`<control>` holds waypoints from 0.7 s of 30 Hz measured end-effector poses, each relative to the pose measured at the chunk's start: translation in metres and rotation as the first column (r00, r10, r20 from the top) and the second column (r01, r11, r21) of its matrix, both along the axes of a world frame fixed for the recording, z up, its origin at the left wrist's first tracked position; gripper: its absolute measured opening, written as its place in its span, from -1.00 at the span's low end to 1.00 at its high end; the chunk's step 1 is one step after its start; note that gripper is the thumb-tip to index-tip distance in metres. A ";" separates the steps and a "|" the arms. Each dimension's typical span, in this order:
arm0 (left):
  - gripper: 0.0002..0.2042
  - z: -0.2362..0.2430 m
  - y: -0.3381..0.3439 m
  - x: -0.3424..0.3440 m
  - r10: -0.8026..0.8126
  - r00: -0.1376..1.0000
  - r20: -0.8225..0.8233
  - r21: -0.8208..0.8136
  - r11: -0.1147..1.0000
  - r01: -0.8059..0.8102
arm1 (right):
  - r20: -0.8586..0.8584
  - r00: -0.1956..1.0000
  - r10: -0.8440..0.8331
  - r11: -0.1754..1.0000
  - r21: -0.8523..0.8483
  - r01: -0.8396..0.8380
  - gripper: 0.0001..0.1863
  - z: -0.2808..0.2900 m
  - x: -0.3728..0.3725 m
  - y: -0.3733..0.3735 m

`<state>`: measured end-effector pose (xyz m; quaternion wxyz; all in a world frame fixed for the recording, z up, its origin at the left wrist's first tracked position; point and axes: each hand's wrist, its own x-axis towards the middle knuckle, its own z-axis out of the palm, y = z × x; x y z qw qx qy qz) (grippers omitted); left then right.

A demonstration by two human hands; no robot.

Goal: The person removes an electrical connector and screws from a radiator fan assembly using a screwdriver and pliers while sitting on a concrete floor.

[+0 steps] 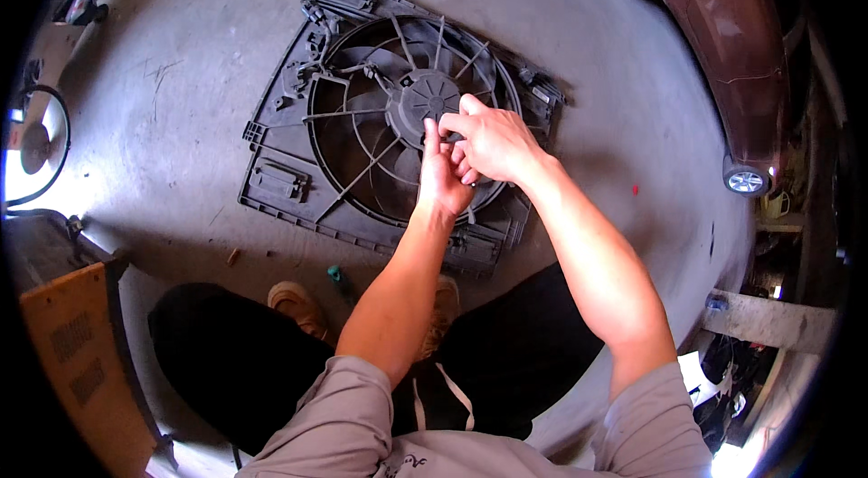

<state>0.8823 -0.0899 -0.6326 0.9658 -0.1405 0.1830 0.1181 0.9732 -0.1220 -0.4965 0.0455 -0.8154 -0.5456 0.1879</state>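
A black radiator cooling fan assembly (287, 180) lies flat on the floor in front of me, its round motor hub (425, 98) in the middle of a spoked ring. Both my hands meet above the near side of that hub. My left hand (442, 178) is closed with the thumb up and the other fingers curled. From the right, my right hand (495, 145) bends over it, fingers curled and pressed close to the left fingers. Whatever sits between the fingers is too small or hidden to name.
A teal-handled tool (336, 274) lies near my shoes. A brown car (737, 53) stands at the far right. An orange-brown box (86, 360) is at my left, and a cluttered shelf (768, 320) at my right. A small red bit (635, 189) lies on the floor.
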 end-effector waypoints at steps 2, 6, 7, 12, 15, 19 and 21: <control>-0.59 -0.017 0.004 0.004 -0.024 0.999 -0.034 0.024 0.999 0.025 | 0.180 0.981 0.068 0.982 0.162 -0.098 -0.63 -0.007 -0.002 0.002; -0.59 0.000 0.000 0.006 0.029 0.999 -0.035 0.034 0.999 -0.028 | -0.118 0.946 -0.302 0.910 -0.332 0.249 -0.49 0.016 -0.003 0.021; -0.58 0.005 -0.004 0.003 0.013 0.994 -0.105 0.074 0.997 -0.006 | -0.063 0.981 -0.182 0.956 -0.244 0.162 -0.49 0.013 -0.001 0.015; -0.89 -0.052 -0.001 -0.018 0.572 0.485 -0.661 0.708 0.691 0.149 | 0.130 0.991 -0.016 0.995 0.095 0.004 -0.49 -0.002 -0.003 0.010; -0.85 -0.088 0.069 -0.075 0.820 0.207 -0.534 0.843 0.501 0.194 | 0.059 0.984 -0.170 0.963 -0.200 0.179 -0.46 0.017 -0.006 0.031; -0.80 -0.059 0.131 -0.156 0.748 0.092 -0.657 0.747 0.630 0.211 | -0.016 0.990 -0.139 0.977 -0.167 0.134 -0.47 0.012 0.006 0.018; -0.79 -0.056 0.151 -0.191 0.774 0.063 -0.630 0.763 0.602 0.234 | 0.005 0.990 -0.143 0.978 -0.154 0.142 -0.45 0.016 0.004 0.018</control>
